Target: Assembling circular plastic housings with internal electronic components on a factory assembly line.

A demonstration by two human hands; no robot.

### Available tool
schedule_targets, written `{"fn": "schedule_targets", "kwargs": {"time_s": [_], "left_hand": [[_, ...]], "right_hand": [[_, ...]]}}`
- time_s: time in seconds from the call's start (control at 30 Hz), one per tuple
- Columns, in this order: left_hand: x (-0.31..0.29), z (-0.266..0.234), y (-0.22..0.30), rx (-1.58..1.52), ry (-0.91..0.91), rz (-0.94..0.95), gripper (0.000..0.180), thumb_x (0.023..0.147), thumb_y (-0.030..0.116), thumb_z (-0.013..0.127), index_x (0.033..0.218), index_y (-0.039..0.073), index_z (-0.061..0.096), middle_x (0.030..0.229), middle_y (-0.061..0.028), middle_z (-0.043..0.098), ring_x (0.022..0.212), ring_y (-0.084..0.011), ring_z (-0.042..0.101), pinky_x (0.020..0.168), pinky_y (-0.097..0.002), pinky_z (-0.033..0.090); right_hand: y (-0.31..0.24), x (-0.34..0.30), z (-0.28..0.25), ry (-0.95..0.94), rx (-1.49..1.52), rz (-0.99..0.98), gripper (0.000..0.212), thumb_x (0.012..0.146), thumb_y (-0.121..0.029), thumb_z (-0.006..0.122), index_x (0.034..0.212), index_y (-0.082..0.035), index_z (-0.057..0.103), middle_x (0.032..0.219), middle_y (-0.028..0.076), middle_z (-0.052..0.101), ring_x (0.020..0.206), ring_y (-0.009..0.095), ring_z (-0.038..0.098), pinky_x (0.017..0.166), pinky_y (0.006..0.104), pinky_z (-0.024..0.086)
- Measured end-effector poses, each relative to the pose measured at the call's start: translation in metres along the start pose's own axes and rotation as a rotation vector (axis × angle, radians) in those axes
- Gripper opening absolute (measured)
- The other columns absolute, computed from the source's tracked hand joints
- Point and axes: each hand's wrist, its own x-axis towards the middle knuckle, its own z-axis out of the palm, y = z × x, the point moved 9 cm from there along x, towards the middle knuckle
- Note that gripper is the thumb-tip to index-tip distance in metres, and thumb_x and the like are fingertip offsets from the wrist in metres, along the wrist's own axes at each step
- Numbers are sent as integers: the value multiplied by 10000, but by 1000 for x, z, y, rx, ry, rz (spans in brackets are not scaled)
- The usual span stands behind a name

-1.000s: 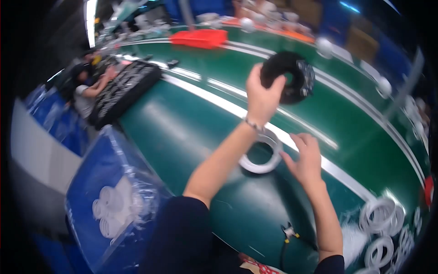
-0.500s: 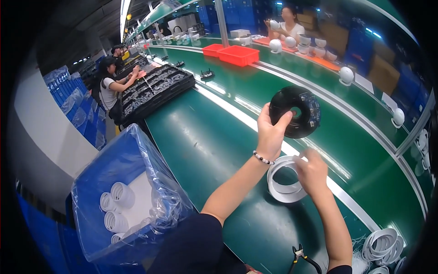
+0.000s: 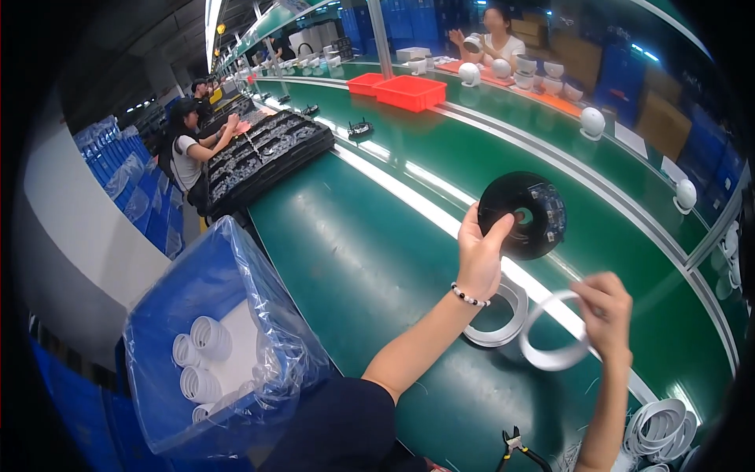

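My left hand (image 3: 481,256) grips a round black disc (image 3: 511,200) that has a hole in its middle and a strip of circuit board along its right side. The thumb lies across the disc's face near the hole. A single white ring (image 3: 557,360), smeared by motion, hangs from the pinched fingers of my right hand (image 3: 605,311). Below the left wrist, more white rings (image 3: 503,334) lie stacked on the green worktop (image 3: 370,291), partly hidden by the hand. Cutting pliers (image 3: 515,448) with black and yellow handles rest at the lower edge.
White rings (image 3: 657,429) pile up at the lower right. On the left stands a blue, plastic-lined bin (image 3: 181,275) holding white threaded rings. Black trays (image 3: 267,157) of small parts, red bins (image 3: 409,93) and a conveyor (image 3: 629,275) lie beyond. Co-workers sit across and at far left.
My right hand has lifted one white ring off the stack and moved it right. My left hand has shifted slightly down and right with the black disc.
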Motion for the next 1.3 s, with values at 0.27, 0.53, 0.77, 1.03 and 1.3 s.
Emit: {"fn": "schedule_targets", "kwargs": {"time_s": [0.27, 0.53, 0.77, 1.03, 1.3], "left_hand": [[-60, 35, -78, -89, -28, -295, 330, 878, 328, 466, 984, 19, 516, 938, -10, 524, 849, -61, 459, 765, -203, 382], [-91, 80, -143, -170, -139, -459, 245, 878, 128, 455, 1100, 25, 460, 962, -27, 548, 854, -75, 512, 764, -223, 438], [-76, 66, -140, -65, -161, -476, 258, 829, -16, 434, 1085, -3, 466, 990, -71, 551, 891, -135, 535, 804, -283, 438], [-98, 73, -150, -19, -312, -636, 383, 778, -91, 388, 1154, -16, 398, 1063, -122, 533, 996, -200, 513, 862, -346, 423], [-108, 65, -155, 179, -373, -837, 306, 789, 17, 462, 1094, 6, 444, 985, -85, 559, 845, -156, 576, 689, -298, 504]], "right_hand": [[-8, -99, 50, -652, -144, -43, 133, 509, -48, 601, 631, -78, 645, 651, 41, 575, 724, 225, 521, 685, 333, 420], [-26, -136, 50, -546, -120, -109, 196, 575, -101, 634, 766, -80, 666, 932, 122, 537, 962, 306, 473, 887, 502, 320], [19, -167, 46, -737, -253, 454, 1051, 478, -447, 759, 1290, -28, 239, 1318, 241, 221, 1232, 442, 158, 933, 626, 144], [41, -188, 32, -707, -251, 703, 1158, 442, -522, 746, 1319, -25, 175, 1348, 256, 112, 1230, 464, 117, 949, 601, 153], [40, -138, -78, 101, -218, 523, 1134, 441, -358, 761, 1326, -22, 137, 1347, 260, 111, 1196, 412, 226, 953, 497, 224]]}}
